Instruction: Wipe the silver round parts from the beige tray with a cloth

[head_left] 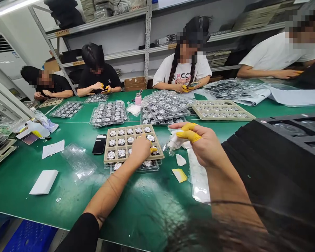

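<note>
The left hand (141, 148) lies curled on the near right corner of a beige moulded tray (132, 142) whose square pockets each hold a round silver patterned disc (121, 153). A yellow rubber cot covers one fingertip (153, 149), which presses down at the tray's right edge; whether it pinches a disc cannot be told, since the hand covers that pocket. Under the tray, peeking out toward the person, sits a clear plastic blister tray (136, 167) with more discs.

The right hand (203, 143) hovers just right of the beige tray, above the green desk (136, 206). Its fingers, two of them in yellow cots (189, 134), are closed narrowly on a crumpled white wiping cloth (175, 140).

Below the right hand lie a small white scrap (180, 160), a yellow-and-white tab (179, 175) and a long clear plastic sleeve (199, 178). Left of the left hand rest a black smartphone (99, 144), an empty clear blister lid (78, 161) and a white foam block (44, 181). Beyond both hands stand stacks of clear filled trays (166, 106) and a small pink bottle (138, 98). Four other people sit at the far side of the desk, busy with similar trays.
</note>
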A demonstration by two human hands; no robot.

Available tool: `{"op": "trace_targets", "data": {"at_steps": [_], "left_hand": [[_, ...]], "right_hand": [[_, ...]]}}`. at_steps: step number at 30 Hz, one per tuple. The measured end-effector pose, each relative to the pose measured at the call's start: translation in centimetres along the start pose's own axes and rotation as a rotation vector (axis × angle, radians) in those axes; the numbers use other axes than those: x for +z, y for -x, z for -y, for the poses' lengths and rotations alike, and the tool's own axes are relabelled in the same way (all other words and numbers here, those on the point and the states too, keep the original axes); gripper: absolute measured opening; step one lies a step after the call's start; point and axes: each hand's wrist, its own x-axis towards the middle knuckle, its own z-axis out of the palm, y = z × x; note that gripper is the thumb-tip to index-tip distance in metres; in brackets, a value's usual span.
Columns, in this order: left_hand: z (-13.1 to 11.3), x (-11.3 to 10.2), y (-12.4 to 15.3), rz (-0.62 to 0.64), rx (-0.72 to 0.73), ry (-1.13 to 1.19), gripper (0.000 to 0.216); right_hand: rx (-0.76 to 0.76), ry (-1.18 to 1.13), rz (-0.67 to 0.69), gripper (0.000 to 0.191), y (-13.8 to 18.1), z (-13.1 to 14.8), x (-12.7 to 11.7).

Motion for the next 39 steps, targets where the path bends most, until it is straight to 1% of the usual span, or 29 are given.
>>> {"op": "trace_targets", "data": {"at_steps": [2,4,7,9,10,14,17,20,23,27,30,33,36,39], "left_hand": [[-0.4,0.6,-0.5,0.006,-0.01,0.048,0.024],[-0.8,0.4,-0.7,0.044,-0.045,0.113,0.03],[-1.2,-0.7,-0.4,0.145,-0.1,0.233,0.024],[-1.3,-1.6,0.4,0.161,-0.108,0.317,0.017],[-1.2,-2.1,0.9,0.131,-0.113,0.401,0.019],[-1.5,-4.3,3.4,-0.068,-0.144,0.876,0.036],[-2.4,-6.1,4.6,-0.103,-0.159,1.07,0.045],[-3.4,-7.5,5.0,-0.131,-0.187,1.191,0.047],[-4.1,-8.0,5.1,-0.111,-0.218,1.24,0.046],[-4.6,-8.3,5.5,-0.033,-0.275,1.298,0.047],[-5.1,-8.8,5.9,0.005,-0.314,1.353,0.048],[-5.5,-9.1,6.1,0.022,-0.343,1.385,0.05],[-5.4,-9.1,6.2,0.03,-0.322,1.343,0.048],[-5.1,-8.7,6.4,-0.013,-0.218,1.154,0.037]], "right_hand": [[0.035,-0.057,0.018,0.028,0.0,-0.1,0.1],[0.05,-0.075,0.006,0.031,0.0,-0.4,0.2],[0.041,-0.073,-0.034,0.038,-0.3,-0.8,0.2],[0.02,-0.067,-0.055,0.044,-0.5,-1.0,0.1],[0.011,-0.063,-0.06,0.045,-0.6,-1.2,0.0],[0.01,-0.003,-0.038,0.053,-0.7,-1.8,0.1],[0.018,0.088,-0.052,0.06,-0.6,-1.9,0.4],[0.013,0.153,-0.134,0.066,-0.3,-1.4,0.8],[-0.004,0.107,-0.133,0.068,0.1,-0.6,1.1],[-0.036,0.053,-0.072,0.059,0.6,-0.4,1.2],[-0.07,0.097,-0.049,0.05,0.9,-0.7,1.1],[-0.1,0.199,-0.074,0.036,1.1,-0.8,1.1],[-0.149,0.313,-0.108,0.023,1.4,-0.3,1.3],[-0.201,0.389,-0.162,0.02,2.2,0.3,2.1]]}}
